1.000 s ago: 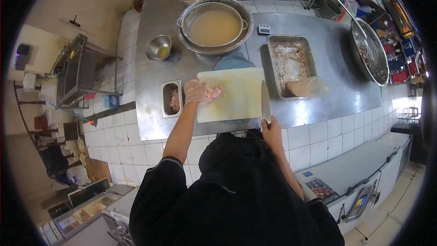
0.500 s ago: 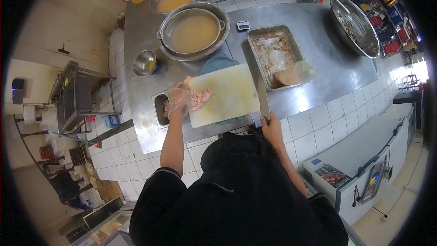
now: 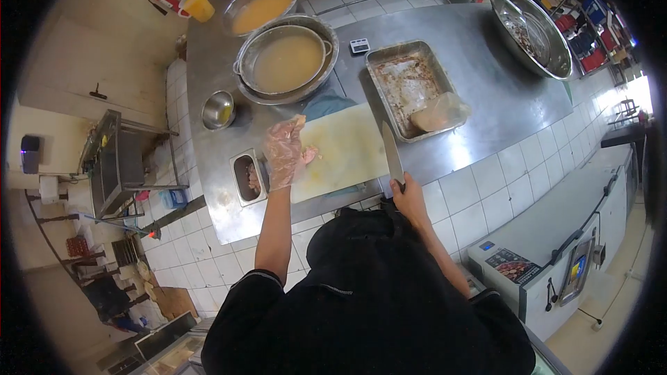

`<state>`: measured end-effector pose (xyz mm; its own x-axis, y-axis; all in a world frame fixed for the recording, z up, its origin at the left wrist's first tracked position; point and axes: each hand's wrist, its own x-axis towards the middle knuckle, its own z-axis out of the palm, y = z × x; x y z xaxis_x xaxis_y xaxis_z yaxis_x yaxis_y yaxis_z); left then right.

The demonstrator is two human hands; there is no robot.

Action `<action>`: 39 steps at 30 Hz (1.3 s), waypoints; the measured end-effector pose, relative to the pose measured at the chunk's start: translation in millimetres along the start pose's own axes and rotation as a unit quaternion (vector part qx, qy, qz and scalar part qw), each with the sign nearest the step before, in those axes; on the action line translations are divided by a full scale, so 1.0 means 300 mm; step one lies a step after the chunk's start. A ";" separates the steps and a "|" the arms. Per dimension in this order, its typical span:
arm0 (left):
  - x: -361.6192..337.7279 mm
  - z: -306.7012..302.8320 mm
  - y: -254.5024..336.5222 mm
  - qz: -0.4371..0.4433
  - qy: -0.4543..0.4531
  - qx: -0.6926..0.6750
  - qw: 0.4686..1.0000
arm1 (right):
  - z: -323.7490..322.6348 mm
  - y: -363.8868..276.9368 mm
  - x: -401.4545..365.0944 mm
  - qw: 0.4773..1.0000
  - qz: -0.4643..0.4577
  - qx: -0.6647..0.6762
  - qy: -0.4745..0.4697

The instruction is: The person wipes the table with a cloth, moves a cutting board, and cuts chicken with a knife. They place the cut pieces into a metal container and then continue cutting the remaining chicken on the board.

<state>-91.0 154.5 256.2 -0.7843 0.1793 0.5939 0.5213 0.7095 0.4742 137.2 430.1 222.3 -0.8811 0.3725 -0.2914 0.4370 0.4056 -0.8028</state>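
A clear plastic glove covers my left hand (image 3: 283, 153), which is over the left edge of the white cutting board (image 3: 345, 149). Its fingers lie around pale pink meat (image 3: 309, 155), partly hidden beneath them. My right hand (image 3: 408, 198) is closed on the handle of a large knife (image 3: 392, 149), whose blade points away from me along the board's right edge. Left of the board, a small steel container (image 3: 240, 179) has pieces of meat in it. A blue cloth (image 3: 326, 105) shows from under the board's far edge.
Beyond the board stand large bowls of cloudy liquid (image 3: 288, 62) and a small steel bowl (image 3: 218, 110). At right, a stained metal tray (image 3: 400, 69) holds a filled plastic bag (image 3: 439, 112). A small scale (image 3: 359, 46) and a big steel bowl (image 3: 531, 35) are farther off.
My left hand has moved slightly right over the meat, and less meat shows beside it. The knife stays in my right hand. The whole view has shifted a little.
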 end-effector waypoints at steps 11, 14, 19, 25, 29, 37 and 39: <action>0.074 0.002 0.144 -0.291 -0.240 -0.355 0.855 | -0.027 -0.001 -0.011 0.999 0.001 -0.001 0.048; 0.030 0.074 0.112 -0.271 -0.219 -0.296 0.889 | -0.035 0.003 -0.005 0.999 0.011 -0.002 0.044; -0.013 0.082 0.132 -0.349 -0.266 -0.397 0.806 | -0.052 -0.016 -0.025 0.999 0.034 0.014 0.033; -0.071 0.185 0.044 -0.311 -0.202 -0.315 0.874 | -0.058 -0.012 -0.015 0.999 0.035 0.017 0.035; -0.093 0.189 0.121 -0.400 -0.163 -0.375 0.820 | -0.059 -0.017 -0.013 0.998 0.033 0.017 0.043; -0.141 0.365 0.055 -0.192 -0.210 -0.232 0.930 | -0.050 0.011 -0.003 0.998 0.042 0.006 0.052; -0.037 0.279 0.242 -0.323 -0.304 -0.323 0.836 | -0.052 0.003 -0.013 0.998 0.049 0.011 0.049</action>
<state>-72.7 261.0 229.8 -0.8964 0.3534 -0.2676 -0.1570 0.3115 0.9372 143.9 442.2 230.8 -0.8117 0.4895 -0.3186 0.5156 0.3442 -0.7846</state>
